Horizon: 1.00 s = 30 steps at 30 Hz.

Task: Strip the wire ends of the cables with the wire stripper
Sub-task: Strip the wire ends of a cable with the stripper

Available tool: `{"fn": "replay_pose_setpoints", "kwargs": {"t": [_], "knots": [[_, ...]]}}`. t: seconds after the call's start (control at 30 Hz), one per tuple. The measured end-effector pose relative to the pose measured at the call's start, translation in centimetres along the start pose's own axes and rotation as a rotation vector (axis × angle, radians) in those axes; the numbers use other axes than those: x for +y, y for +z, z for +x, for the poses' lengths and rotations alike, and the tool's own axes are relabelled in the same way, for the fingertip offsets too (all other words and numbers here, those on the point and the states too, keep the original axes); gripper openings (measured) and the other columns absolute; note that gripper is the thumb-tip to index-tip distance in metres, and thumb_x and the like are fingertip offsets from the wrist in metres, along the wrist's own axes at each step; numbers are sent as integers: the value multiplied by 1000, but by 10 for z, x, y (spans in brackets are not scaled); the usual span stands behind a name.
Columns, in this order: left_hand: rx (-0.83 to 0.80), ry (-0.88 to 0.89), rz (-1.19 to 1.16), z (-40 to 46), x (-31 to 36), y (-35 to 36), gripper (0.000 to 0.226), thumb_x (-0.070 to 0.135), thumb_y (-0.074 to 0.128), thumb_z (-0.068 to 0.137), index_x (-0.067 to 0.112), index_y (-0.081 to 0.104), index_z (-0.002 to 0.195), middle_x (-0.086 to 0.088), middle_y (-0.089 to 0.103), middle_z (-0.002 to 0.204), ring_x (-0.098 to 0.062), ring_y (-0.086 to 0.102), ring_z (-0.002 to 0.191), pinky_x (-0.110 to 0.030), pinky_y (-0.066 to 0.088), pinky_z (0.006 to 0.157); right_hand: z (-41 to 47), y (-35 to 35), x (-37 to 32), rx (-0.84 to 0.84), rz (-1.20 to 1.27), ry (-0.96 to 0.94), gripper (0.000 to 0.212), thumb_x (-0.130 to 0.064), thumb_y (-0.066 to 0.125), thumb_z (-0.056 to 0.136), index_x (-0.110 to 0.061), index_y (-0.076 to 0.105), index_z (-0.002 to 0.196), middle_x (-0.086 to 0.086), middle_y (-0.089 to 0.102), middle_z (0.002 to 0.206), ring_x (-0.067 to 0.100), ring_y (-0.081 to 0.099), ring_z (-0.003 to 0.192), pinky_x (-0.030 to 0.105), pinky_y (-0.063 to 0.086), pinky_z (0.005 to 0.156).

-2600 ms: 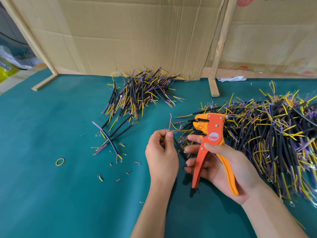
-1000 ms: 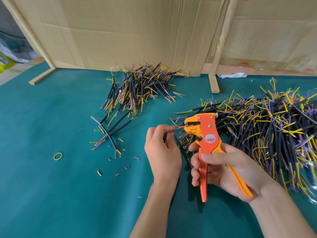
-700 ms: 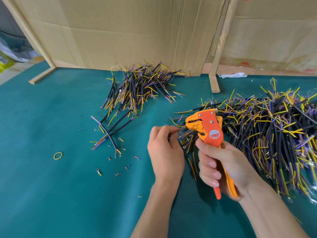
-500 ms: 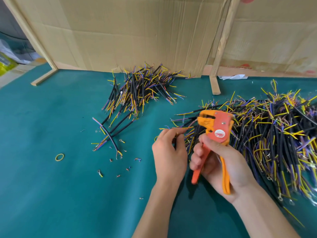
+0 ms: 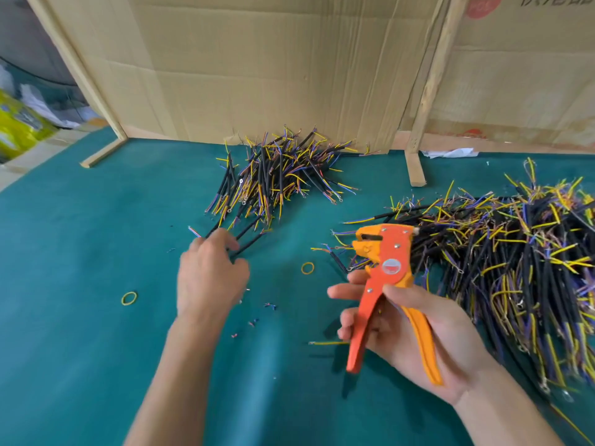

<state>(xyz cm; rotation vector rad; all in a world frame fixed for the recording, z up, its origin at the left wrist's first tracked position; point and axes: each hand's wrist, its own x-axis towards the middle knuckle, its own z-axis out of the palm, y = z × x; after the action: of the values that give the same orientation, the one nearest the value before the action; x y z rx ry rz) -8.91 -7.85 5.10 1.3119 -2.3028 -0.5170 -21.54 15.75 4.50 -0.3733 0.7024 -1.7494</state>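
Note:
My right hand [image 5: 418, 342] grips the orange wire stripper [image 5: 391, 252] by its handles, which stand spread apart; nothing is in its jaws. A large pile of black cables [image 5: 515, 268] with yellow and purple wire ends lies just right of it. My left hand [image 5: 209, 275] is motion-blurred, back to the camera, fingers curled down over a few loose cables [image 5: 251, 239] at the near edge of a smaller cable pile [image 5: 277, 175]. Whether it holds a cable is hidden.
Two yellow rubber bands [image 5: 129, 298] [image 5: 307, 268] and small bits of cut insulation [image 5: 254, 321] lie on the green table. A single yellow wire [image 5: 325, 342] lies under the stripper. A cardboard wall [image 5: 257, 75] with a wooden post [image 5: 415, 169] closes the back.
My left hand has swung left, away from the stripper's jaws, to the loose cables by the smaller pile. The stripper's handles have opened and its jaws are empty.

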Motion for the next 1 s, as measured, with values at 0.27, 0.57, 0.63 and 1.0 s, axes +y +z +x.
{"fn": "replay_pose_setpoints", "kwargs": {"t": [0.27,0.57,0.63,1.0], "knots": [[52,67,174,23,-22,13,16,19,63,92,18,75,102,-15,55,104,-38,51,103,-43,46,89,6,6,9,69,-70,56,69,-7,77,74,8,50,136,36,59,131,44,67,88,52,58,82],[227,242,88,11,14,11,6,12,58,94,12,64,97,-13,69,97,-39,55,97,-45,37,83,3,-4,-5,121,-6,-38,74,-7,81,69,7,53,137,36,59,132,45,67,91,51,59,82],[196,297,-11,4,30,16,4,10,57,94,11,60,96,-11,71,89,-39,60,88,-47,43,82,2,-7,-7,125,10,-58,64,-7,72,74,7,56,135,35,59,132,44,67,91,50,60,81],[5,553,-311,-40,61,45,20,7,72,87,21,72,101,8,76,89,-20,70,84,-42,54,83,0,-15,-16,137,-9,-243,57,-9,65,81,-2,60,137,16,59,144,36,68,92,42,60,80]]}}
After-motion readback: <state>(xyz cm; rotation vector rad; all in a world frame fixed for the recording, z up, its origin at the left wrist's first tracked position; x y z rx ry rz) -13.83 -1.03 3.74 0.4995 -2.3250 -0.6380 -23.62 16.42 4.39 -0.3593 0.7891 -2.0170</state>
